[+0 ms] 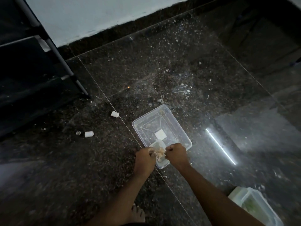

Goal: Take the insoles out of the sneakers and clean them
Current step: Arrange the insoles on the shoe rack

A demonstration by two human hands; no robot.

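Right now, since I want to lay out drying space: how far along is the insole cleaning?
Done: a clear rectangular plastic tub stands ready on the dark speckled floor. In hand: the left hand and right hand both grip a small pale wad over the tub's near end, apparently wringing it. Left: seemingly everything else; no sneakers or insoles are in view, so neither removal nor cleaning can be confirmed.

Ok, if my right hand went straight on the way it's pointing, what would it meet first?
Probably the clear tub, near the white square inside; your right hand seems to hover above it, so depth is unclear.
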